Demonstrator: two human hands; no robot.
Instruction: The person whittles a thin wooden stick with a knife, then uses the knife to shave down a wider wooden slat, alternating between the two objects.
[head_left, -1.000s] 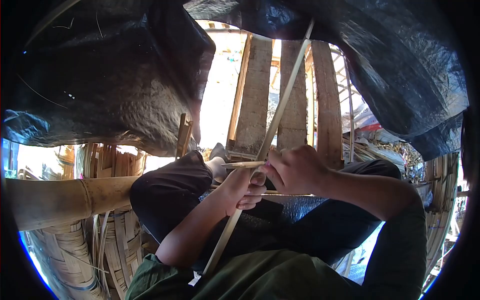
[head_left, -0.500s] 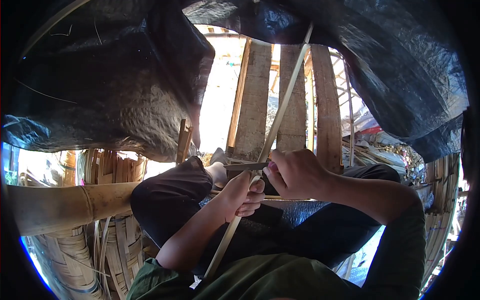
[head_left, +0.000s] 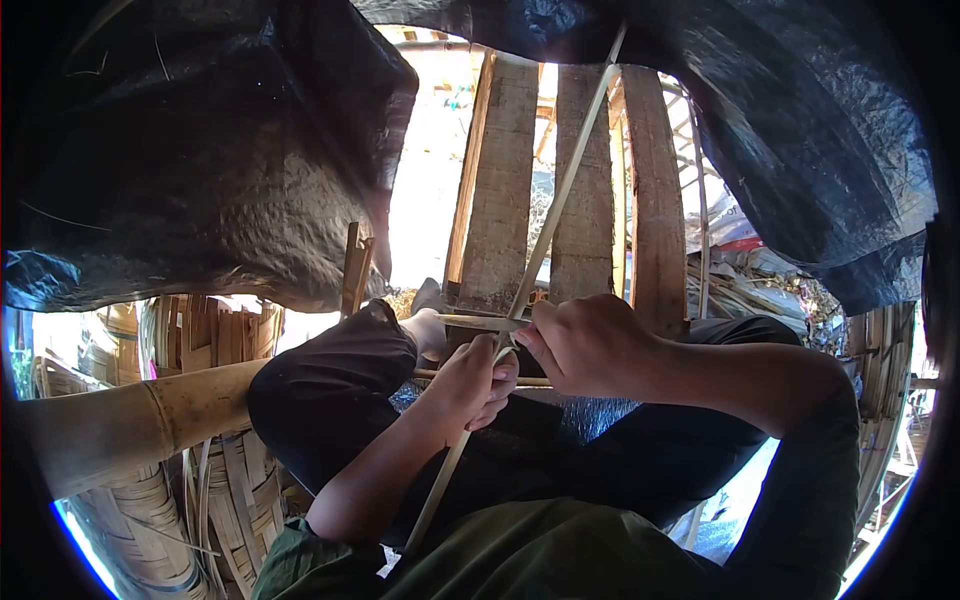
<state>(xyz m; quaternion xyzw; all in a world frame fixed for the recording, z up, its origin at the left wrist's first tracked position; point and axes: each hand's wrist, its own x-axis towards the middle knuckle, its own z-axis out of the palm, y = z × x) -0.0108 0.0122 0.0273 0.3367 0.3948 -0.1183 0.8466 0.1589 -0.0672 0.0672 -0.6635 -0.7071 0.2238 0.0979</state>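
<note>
A long pale bamboo strip (head_left: 560, 205) runs from the upper right down past my lap. My left hand (head_left: 472, 383) is wrapped round it, just above my thighs. In my right hand (head_left: 583, 343) is a knife (head_left: 480, 322), gripped in a closed fist with its blade pointing left. The blade lies across the strip, right above my left hand's fingers. A thin curl of pale shaving (head_left: 506, 350) shows between the two hands. The knife's handle is mostly hidden by my right fingers.
Wooden planks (head_left: 582, 230) stretch ahead beyond my bent legs. A thick bamboo pole (head_left: 130, 420) lies at the left, near woven bamboo baskets (head_left: 235, 490). Black plastic sheeting (head_left: 200, 170) hangs on both sides above. Loose strips and scraps (head_left: 750, 290) are heaped at the right.
The knife blade has turned, now catching the light along its length. Both hands stay near the same spot on the strip. The view has shifted slightly.
</note>
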